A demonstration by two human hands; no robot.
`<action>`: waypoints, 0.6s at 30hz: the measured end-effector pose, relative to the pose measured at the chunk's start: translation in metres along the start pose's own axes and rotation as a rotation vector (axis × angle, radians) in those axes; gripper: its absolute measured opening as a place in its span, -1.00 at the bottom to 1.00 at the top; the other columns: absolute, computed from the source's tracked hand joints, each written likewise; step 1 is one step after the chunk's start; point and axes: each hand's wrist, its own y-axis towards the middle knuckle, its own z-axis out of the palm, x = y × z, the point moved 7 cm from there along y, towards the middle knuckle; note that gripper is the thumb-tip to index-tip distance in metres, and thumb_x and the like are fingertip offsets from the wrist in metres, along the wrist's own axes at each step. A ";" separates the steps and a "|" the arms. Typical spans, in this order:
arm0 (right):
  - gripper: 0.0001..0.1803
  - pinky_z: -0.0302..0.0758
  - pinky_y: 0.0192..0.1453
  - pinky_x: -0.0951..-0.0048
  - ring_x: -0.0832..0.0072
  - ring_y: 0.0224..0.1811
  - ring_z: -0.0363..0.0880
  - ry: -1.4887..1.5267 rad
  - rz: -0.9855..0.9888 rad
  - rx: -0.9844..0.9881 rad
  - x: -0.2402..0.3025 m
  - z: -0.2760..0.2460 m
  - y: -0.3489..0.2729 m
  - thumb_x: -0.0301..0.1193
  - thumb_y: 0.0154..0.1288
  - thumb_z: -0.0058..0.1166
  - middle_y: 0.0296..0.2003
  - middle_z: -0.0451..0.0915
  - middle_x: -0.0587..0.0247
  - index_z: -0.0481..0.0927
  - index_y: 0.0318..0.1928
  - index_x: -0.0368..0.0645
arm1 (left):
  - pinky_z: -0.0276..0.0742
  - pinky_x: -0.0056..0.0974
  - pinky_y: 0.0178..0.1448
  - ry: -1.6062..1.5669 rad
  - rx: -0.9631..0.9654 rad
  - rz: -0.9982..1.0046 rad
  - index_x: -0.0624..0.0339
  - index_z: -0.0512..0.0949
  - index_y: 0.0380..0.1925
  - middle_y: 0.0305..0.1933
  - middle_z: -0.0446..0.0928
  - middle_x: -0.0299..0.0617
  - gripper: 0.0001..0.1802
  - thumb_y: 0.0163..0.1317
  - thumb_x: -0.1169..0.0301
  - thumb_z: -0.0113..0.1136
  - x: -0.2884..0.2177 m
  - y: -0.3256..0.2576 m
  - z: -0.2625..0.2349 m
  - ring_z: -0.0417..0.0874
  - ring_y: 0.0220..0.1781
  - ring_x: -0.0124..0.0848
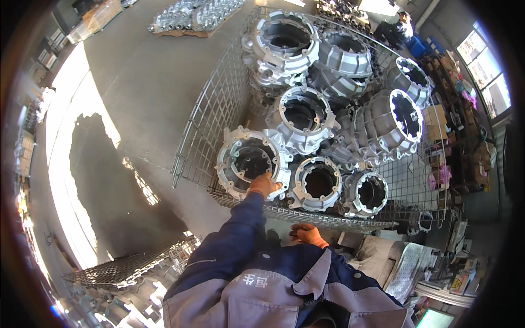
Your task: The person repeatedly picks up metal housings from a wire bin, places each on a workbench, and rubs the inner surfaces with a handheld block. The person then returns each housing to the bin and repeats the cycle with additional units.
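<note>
My left hand point(264, 186), in an orange glove, reaches forward to a silver cast-metal housing point(227, 164) at the near left corner of a wire mesh basket. Its fingers hook over the near rim of this ring-shaped housing, with the thumb on the outside. Beside it stand a second round housing point(318, 185) and a smaller one point(372, 194), their openings facing up. My right hand point(309, 234), also gloved in orange, hangs in front of my body, short of the basket's near edge. Its fingers are loosely bent and apart, with nothing visible in them.
The wire basket point(210, 117) holds several more housings point(303, 117), some stacked. Castings on a pallet point(197, 16) lie on the floor at the far left. Machinery point(377, 257) stands near my right side, shelves point(465, 120) beyond. Another person point(402, 30) is at the far right.
</note>
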 end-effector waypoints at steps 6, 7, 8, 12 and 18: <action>-0.56 0.66 -0.14 0.25 0.28 -0.11 0.70 -0.208 -0.222 0.101 0.021 0.010 0.016 -0.40 0.33 0.12 0.08 0.59 0.15 0.50 0.21 -0.13 | 0.57 -0.05 0.12 -0.040 -0.117 0.041 0.31 0.62 -0.04 -0.12 0.66 0.21 -0.19 0.01 -0.25 0.35 -0.003 -0.028 -0.065 0.69 -0.04 0.11; -0.44 0.63 -0.04 0.21 0.27 -0.04 0.67 -0.075 -0.011 0.070 0.015 0.012 0.017 -0.19 0.33 0.18 0.19 0.49 0.22 0.43 0.28 -0.07 | 0.57 -0.06 0.11 -0.187 -0.145 0.092 0.27 0.62 0.00 -0.10 0.66 0.20 -0.20 0.02 -0.24 0.34 -0.002 -0.036 -0.087 0.69 -0.03 0.07; -0.30 0.59 0.06 0.18 0.26 0.04 0.64 0.194 0.139 0.066 0.016 0.018 0.010 0.01 0.32 0.24 0.31 0.40 0.28 0.35 0.34 -0.01 | 0.57 -0.06 0.09 -0.180 -0.262 0.100 0.26 0.63 -0.01 -0.11 0.66 0.20 -0.25 0.04 -0.19 0.34 -0.005 -0.048 -0.108 0.69 -0.04 0.06; -0.26 0.56 0.12 0.17 0.23 0.06 0.62 0.417 -0.065 0.255 0.099 0.073 -0.026 0.09 0.37 0.14 0.28 0.39 0.19 0.30 0.36 -0.08 | 0.56 -0.08 0.00 -0.289 -0.291 0.124 0.28 0.68 -0.17 -0.22 0.69 0.13 -0.42 0.09 -0.06 0.29 -0.035 -0.082 -0.170 0.70 -0.11 0.04; -0.44 0.69 -0.11 0.19 0.10 -0.18 0.73 0.285 -0.164 0.197 0.164 0.091 -0.068 -0.15 0.40 0.15 -0.13 0.65 -0.12 0.41 0.21 -0.30 | 0.50 -0.11 -0.24 -0.269 -0.295 0.190 0.33 0.62 -0.38 -0.42 0.59 0.19 -0.53 0.15 0.04 0.35 -0.092 -0.144 -0.179 0.60 -0.39 0.06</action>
